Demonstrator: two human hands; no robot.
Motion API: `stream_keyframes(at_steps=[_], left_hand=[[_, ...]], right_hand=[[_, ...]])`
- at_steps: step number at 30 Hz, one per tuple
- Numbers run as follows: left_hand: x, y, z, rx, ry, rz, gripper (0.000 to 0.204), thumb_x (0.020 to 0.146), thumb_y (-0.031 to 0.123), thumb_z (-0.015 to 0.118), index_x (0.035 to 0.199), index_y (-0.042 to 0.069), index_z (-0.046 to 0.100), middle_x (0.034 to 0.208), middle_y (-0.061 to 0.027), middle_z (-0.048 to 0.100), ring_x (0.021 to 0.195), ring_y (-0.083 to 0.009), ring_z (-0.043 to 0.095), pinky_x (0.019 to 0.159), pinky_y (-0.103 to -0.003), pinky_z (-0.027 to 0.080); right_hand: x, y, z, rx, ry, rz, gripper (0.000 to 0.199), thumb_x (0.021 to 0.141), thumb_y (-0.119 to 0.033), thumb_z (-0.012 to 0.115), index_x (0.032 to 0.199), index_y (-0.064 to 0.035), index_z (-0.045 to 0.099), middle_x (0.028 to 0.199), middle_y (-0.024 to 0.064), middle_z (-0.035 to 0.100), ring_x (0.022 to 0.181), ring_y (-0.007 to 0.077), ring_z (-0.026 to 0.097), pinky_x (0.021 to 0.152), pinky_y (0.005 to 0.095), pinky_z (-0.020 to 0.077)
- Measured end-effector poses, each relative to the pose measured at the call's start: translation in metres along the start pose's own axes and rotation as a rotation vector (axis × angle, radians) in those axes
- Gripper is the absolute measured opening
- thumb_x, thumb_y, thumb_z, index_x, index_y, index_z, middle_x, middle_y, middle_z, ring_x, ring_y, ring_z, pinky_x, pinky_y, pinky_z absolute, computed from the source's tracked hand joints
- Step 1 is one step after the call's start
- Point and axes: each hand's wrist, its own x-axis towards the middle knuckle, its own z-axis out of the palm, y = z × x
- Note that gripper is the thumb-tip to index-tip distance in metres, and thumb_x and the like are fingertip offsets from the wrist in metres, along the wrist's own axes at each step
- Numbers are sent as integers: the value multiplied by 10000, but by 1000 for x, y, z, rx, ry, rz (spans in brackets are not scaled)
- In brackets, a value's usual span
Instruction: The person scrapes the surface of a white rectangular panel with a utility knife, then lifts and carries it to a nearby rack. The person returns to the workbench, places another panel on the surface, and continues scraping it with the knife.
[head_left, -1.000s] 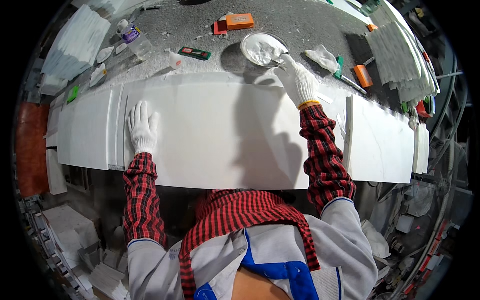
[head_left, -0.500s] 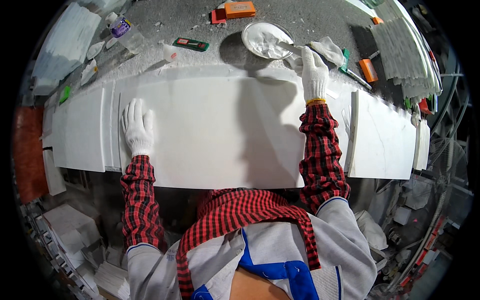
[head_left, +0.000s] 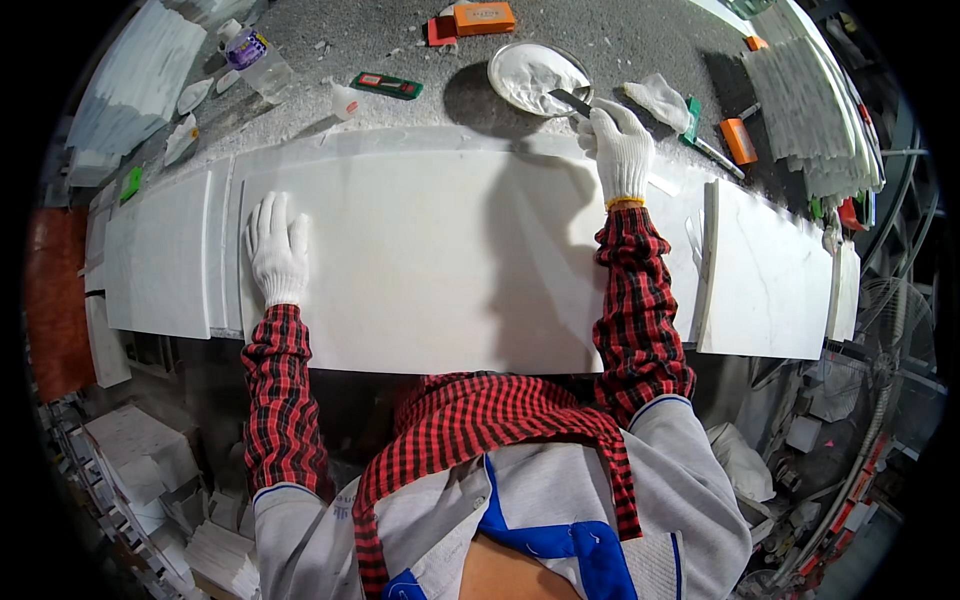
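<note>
My left hand [head_left: 277, 250], in a white knit glove, lies flat with fingers stretched on the left end of a large white slab [head_left: 400, 260]. The gloved right hand [head_left: 622, 150] is closed around a putty knife [head_left: 570, 101], whose grip is hidden in my fingers. Its dark flat blade points left over the near right rim of a round metal bowl [head_left: 497, 92]. White powder or paste [head_left: 535, 75] fills much of that bowl. Whether the blade touches the rim, I cannot tell. My right forearm crosses the slab's right end and casts a shadow on it.
Beyond the slab lie a green box cutter [head_left: 387, 85], a clear bottle [head_left: 256, 62], an orange box [head_left: 484, 17], a crumpled white glove [head_left: 658, 103] and a green-headed tool [head_left: 712, 150]. White panels [head_left: 765, 270] flank the slab. Stacked strips [head_left: 815, 110] stand at the far right.
My right hand has tilted and shifted slightly nearer and left. The blade, pale before, now shows a dark face at the bowl's rim. My left hand stays on the slab.
</note>
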Motion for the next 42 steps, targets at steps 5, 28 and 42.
stream_keyframes(at_steps=[5, 28, 42], left_hand=[[0, -1, 2, 26, 3, 7, 475, 976, 338, 572, 1363, 63, 553, 1427, -146, 526, 1336, -343, 445, 1122, -457, 324], [0, -24, 23, 1, 8, 39, 496, 986, 404, 544, 1358, 76, 572, 1411, -153, 549, 1320, -326, 478, 1114, -441, 356], [0, -30, 26, 16, -4, 24, 496, 999, 442, 503, 1376, 126, 566, 1423, -129, 543, 1318, -309, 484, 1106, -428, 365]], right_hand=[[3, 1, 4, -66, -41, 31, 283, 930, -182, 623, 1134, -1, 700, 818, 82, 738, 654, 115, 684, 592, 253, 531], [-140, 14, -110, 160, -65, 363, 354, 969, -188, 646, 1236, 44, 630, 880, 74, 708, 676, 75, 611, 593, 200, 482], [-280, -2, -120, 145, -104, 662, 328, 956, -133, 635, 1230, 48, 637, 878, 99, 716, 646, 85, 634, 593, 213, 522]])
